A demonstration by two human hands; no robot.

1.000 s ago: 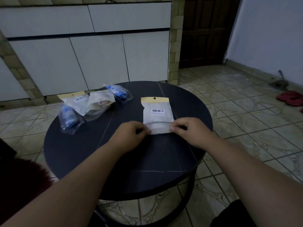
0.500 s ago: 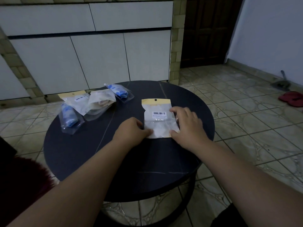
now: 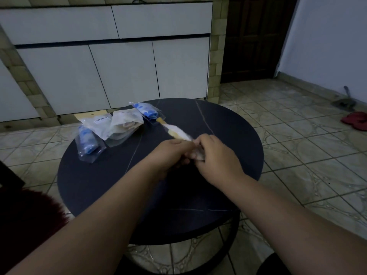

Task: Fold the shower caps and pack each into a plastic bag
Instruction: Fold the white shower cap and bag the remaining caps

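Observation:
A white plastic bag with a yellow header is lifted off the round dark table and points away to the upper left, blurred by motion. My left hand and my right hand meet over the table's middle and both grip the bag's near end. What is inside the bag is hidden. Several packed bags lie at the table's far left: one with a blue cap, one with a barcode label, one with a pale cap and another blue one.
White cabinet doors stand behind the table. A dark door is at the back right. Red slippers and a dustpan lie on the tiled floor at the right. A dark red furry thing sits at the lower left.
The bag lay flat on the table under my fingers before. Now both hands have picked it up by its near end and swung it leftward, toward the pile.

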